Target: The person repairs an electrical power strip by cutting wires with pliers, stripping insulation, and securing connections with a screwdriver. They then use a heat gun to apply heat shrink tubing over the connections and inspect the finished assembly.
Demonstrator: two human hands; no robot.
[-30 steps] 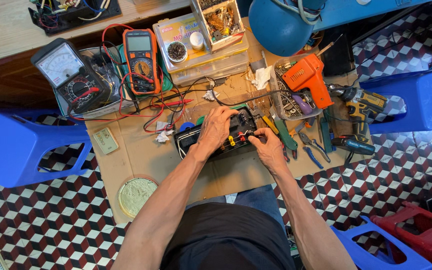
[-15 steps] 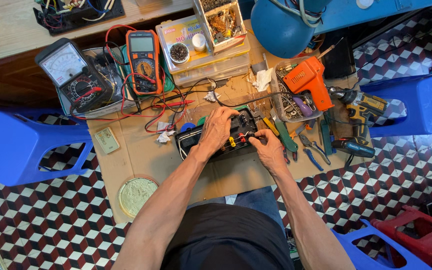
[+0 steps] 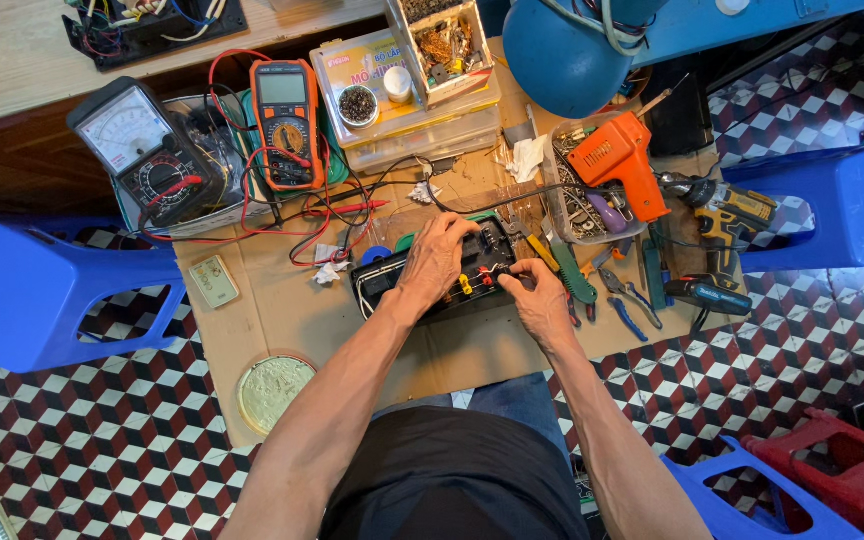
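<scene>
A black electronic device (image 3: 392, 282) with red and yellow parts lies open on a cardboard-covered low table (image 3: 282, 310). My left hand (image 3: 436, 258) rests on top of its middle, fingers spread over the far edge. At the device's right end my right hand (image 3: 535, 297) pinches a small part between thumb and fingers. What that part is cannot be made out.
An orange digital multimeter (image 3: 287, 122) and an analog meter (image 3: 147, 160) with red leads sit far left. An orange soldering gun (image 3: 624, 160), pliers (image 3: 624, 300) and screwdrivers lie right. Parts boxes (image 3: 404, 85) stand behind. Blue stools (image 3: 42, 290) flank the table; a round tin (image 3: 272, 390) lies front left.
Both hands stay on the device with only slight finger shifts. The view has drifted a little.
</scene>
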